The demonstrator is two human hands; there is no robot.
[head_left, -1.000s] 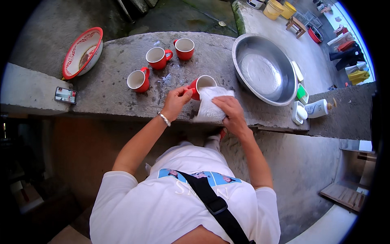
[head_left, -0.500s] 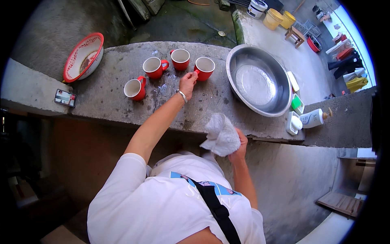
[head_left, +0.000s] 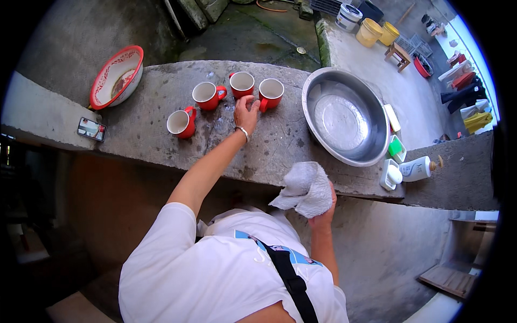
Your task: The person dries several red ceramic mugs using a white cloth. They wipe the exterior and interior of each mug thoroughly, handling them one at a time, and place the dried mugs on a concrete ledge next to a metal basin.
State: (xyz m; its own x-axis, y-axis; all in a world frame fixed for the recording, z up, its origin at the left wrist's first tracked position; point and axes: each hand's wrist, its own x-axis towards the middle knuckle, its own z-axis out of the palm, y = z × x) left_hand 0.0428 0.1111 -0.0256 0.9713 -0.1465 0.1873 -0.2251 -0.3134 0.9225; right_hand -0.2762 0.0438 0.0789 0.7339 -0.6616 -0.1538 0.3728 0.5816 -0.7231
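Several red mugs with white insides stand upright on a concrete ledge (head_left: 161, 145). My left hand (head_left: 246, 114), a silver bangle at its wrist, is between the rightmost mug (head_left: 272, 102) and the far middle mug (head_left: 242, 93). Its fingers are loosely apart beside the rightmost mug's handle, and nothing shows in them. Farther left stand another mug (head_left: 206, 103) and the leftmost mug (head_left: 186, 131). In front of the ledge's near edge, my right hand (head_left: 327, 212) grips a crumpled white cloth (head_left: 304, 188); the cloth hides part of its fingers.
A large metal basin (head_left: 382, 142) stands on the right, beside a green sponge in a tray (head_left: 397, 148), a white soap dish (head_left: 389, 180) and a white bottle (head_left: 416, 169). A red-rimmed enamel basin (head_left: 139, 70) and a phone (head_left: 91, 129) are at the left.
My left hand has let go of the rightmost mug's handle and moved slightly left. My right hand still holds the cloth, now a little lower and farther right. The whole view has shifted slightly.
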